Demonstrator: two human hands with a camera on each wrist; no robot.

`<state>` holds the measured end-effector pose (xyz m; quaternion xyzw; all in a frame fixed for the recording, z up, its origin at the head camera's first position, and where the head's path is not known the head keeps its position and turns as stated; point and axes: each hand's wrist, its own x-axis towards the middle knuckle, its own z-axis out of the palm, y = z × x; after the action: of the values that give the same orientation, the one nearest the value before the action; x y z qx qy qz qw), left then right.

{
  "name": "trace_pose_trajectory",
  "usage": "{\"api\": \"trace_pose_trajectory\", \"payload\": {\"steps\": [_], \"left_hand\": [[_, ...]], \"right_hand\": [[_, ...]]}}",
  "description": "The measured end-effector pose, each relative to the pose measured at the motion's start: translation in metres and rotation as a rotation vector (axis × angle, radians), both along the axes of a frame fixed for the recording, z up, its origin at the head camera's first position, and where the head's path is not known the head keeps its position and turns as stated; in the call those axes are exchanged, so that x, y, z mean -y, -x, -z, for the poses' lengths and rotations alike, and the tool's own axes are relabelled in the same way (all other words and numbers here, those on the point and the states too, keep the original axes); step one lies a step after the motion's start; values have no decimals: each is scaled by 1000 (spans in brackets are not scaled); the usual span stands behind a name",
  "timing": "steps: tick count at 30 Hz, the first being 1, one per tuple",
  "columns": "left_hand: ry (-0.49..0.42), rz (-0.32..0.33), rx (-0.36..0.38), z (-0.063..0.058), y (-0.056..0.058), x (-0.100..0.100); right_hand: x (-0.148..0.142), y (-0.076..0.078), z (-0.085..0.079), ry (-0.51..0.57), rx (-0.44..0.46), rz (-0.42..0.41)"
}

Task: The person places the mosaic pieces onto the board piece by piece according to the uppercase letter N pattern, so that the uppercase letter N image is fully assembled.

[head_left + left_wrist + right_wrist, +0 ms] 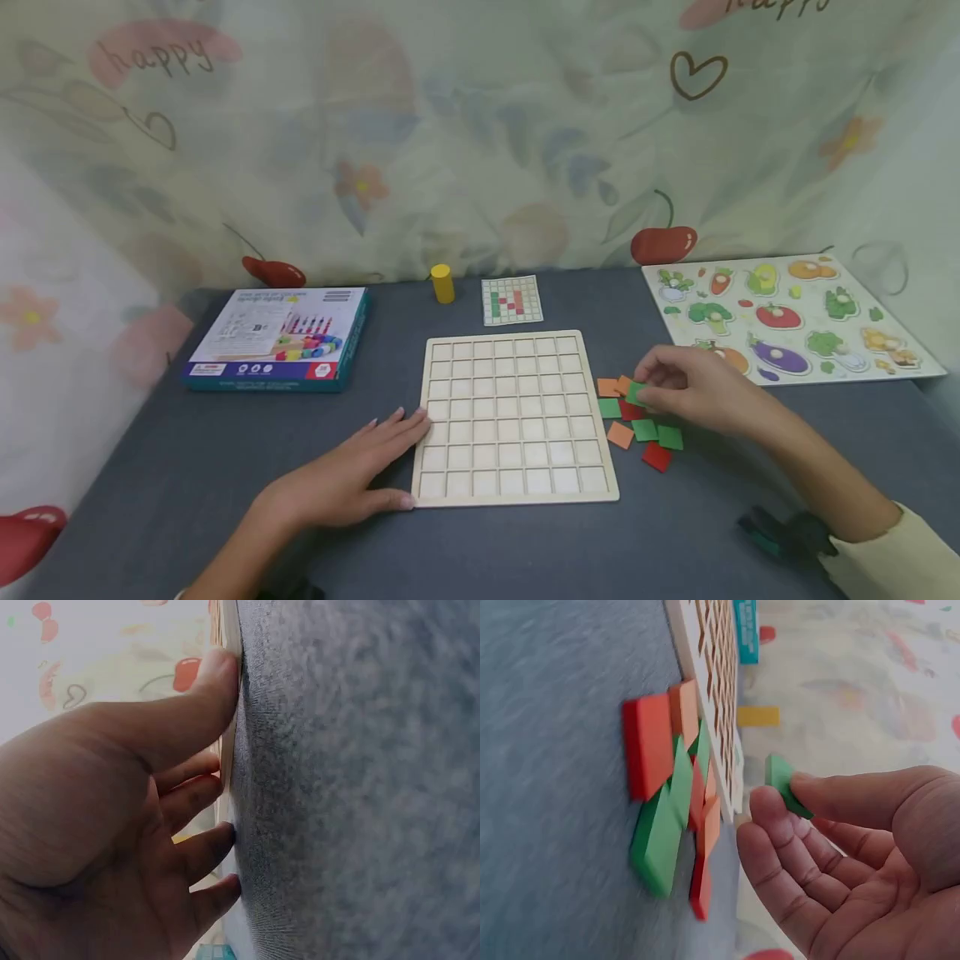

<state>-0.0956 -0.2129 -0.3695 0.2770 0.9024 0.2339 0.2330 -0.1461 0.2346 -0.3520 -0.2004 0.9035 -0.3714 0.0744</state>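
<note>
My right sleeve (pixel 896 554) is plain cream, ending partway down the forearm, with a black wrist unit (pixel 791 533) by the cuff, dark teal patch on it. Left side shows just a pale cuff sliver (pixel 179 595) plus some black gear (pixel 296 592), details cut off. Fingers (pixel 405 433) bare.

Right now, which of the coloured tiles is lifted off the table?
The green tile pinched in your right hand. Only that one is raised; the other tiles, green, red and orange, lie grouped beside the grid board.
</note>
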Motion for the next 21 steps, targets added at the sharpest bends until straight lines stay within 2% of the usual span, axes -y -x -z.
{"api": "trace_pose_trajectory", "payload": {"steps": [3,8,14,21], "left_hand": [[-20,5,-19,2,1,1],[8,4,-71,4,-1,-3],[29,2,-64,1,-2,-5],[85,2,-109,1,-5,-9]], "right_hand": [[10,4,-3,14,24,-14],[28,15,-4,54,57,-68],[54,31,-2,2,16,-97],[95,52,-1,35,69,-181]]}}
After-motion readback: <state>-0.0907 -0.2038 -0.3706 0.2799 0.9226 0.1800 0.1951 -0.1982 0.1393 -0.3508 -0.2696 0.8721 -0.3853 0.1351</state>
